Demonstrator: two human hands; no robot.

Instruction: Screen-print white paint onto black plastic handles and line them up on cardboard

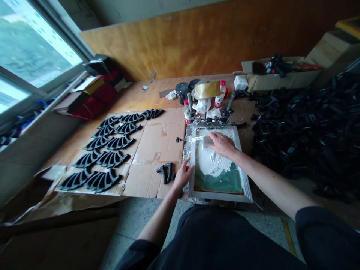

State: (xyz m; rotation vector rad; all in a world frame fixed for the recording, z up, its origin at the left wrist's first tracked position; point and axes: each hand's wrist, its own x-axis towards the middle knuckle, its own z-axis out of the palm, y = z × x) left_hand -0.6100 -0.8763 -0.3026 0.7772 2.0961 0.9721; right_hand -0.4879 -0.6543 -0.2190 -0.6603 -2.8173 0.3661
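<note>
A screen printing frame (192, 187) with a pale metal rim lies before me, its green mesh (219, 184) partly covered in white paste (216, 165). My right hand (222, 144) is closed on a flat squeegee (207, 142) over the upper part of the mesh, white paste around it. At the left rim of the frame, my left hand (183, 174) grips the edge, its thumb pointing up. Just left of that hand, a black curved plastic handle (165, 173) lies on the cardboard (153, 140). A clamp stand (209, 119) stands behind the frame.
Several rows of black curved parts (111, 158) lie on the left cardboard. A large heap of black parts (303, 127) fills the right. Behind the clamp stand a black tub (182, 92) and a red-capped bottle (220, 96). A filled cardboard box (281, 80) sits farther back.
</note>
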